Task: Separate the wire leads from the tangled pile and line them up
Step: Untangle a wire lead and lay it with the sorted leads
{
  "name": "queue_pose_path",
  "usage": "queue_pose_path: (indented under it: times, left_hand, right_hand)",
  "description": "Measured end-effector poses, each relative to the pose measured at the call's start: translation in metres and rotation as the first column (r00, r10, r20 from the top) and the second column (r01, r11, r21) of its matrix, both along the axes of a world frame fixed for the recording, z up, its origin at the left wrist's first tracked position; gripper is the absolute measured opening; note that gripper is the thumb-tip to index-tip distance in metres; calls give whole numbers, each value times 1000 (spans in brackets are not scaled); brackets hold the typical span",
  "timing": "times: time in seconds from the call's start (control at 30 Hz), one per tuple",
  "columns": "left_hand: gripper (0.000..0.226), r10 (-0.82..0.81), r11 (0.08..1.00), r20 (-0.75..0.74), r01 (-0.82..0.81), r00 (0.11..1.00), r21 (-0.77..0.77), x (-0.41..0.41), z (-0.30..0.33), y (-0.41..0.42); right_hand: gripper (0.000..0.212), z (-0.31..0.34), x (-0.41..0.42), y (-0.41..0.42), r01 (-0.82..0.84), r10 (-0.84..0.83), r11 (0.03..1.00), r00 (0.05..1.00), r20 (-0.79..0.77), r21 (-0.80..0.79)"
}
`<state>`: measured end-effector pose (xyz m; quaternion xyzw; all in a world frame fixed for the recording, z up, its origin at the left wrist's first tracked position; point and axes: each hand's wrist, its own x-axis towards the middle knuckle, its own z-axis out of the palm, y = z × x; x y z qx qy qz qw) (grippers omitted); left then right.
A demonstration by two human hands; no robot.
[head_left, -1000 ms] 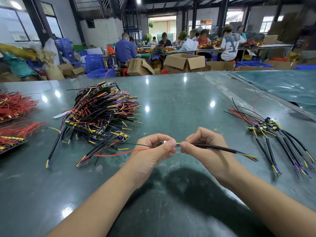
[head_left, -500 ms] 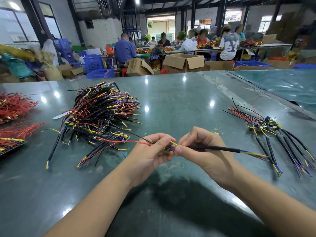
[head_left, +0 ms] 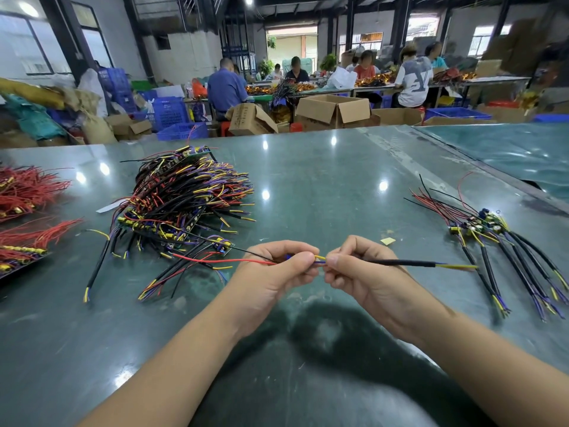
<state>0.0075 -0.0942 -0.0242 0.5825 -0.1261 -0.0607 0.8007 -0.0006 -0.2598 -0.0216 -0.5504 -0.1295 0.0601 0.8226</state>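
Wire lead [head_left: 400, 262] held level just above worktop [head_left: 323, 180], between tangled pile [head_left: 184, 198] on the left and lined-up row [head_left: 508, 245] on the right. Left hand [head_left: 277, 269] grip pinched on its board end, right hand [head_left: 360, 269] grip pinched on its black sleeve, probably to straighten it before laying alongside the row.

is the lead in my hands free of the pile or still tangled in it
Free, it seems. The lead is held above the table between left hand and right hand; its red wire trails toward the pile, apparently without snagging.
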Motion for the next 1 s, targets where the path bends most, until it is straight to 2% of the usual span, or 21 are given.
queue_pose_path:
  times: [0.07, 0.17, 0.3, 0.47, 0.53, 0.6, 0.67, 0.77, 0.87, 1.0]
  left_hand:
    - [12, 28, 999, 32, -29, 999, 15, -1, -1, 0]
    - [12, 29, 999, 36, -30, 999, 14, -2, 0, 0]
    - [8, -15, 999, 36, 13, 999, 38, -3, 1, 2]
    - [6, -37, 993, 27, 34, 999, 112, -5, 6, 4]
    - [6, -62, 992, 4, 61, 998, 109, -6, 8, 5]
    - [11, -77, 994, -14, 78, 997, 74, -5, 9, 6]
    - [12, -90, 995, -23, 90, 996, 29, -5, 10, 6]
    - [12, -87, 996, -21, 87, 996, 8, -6, 11, 6]
    - [11, -70, 998, -29, 70, 997, -2, -6, 13, 7]
    - [10, -112, 994, -73, 111, 991, -22, -6, 16, 8]
  right_hand:
    - [21, 1, -1, 0, -4, 3, 995, 1000, -14, -100]
    - [20, 0, -2, -2, -19, 35, 952, 998, 48, -306]
    - [28, 1, -3, -4, -24, 96, 911, 983, 155, -411]
    - [25, -4, -4, -2, 215, 23, 829, 910, 415, -517]
    - [22, -9, -6, -1, 316, -14, 798, 861, 509, -513]
    - [21, -9, -6, 0, 354, -45, 807, 835, 548, -472]
    - [23, -8, -6, 1, 321, -53, 841, 850, 524, -436]
    - [32, -1, -6, 1, 154, 27, 881, 928, 372, -448]
    - [37, 2, -7, 2, 25, 56, 945, 971, 234, -327]
    - [34, 0, -8, 4, 32, 47, 961, 960, 277, -275]
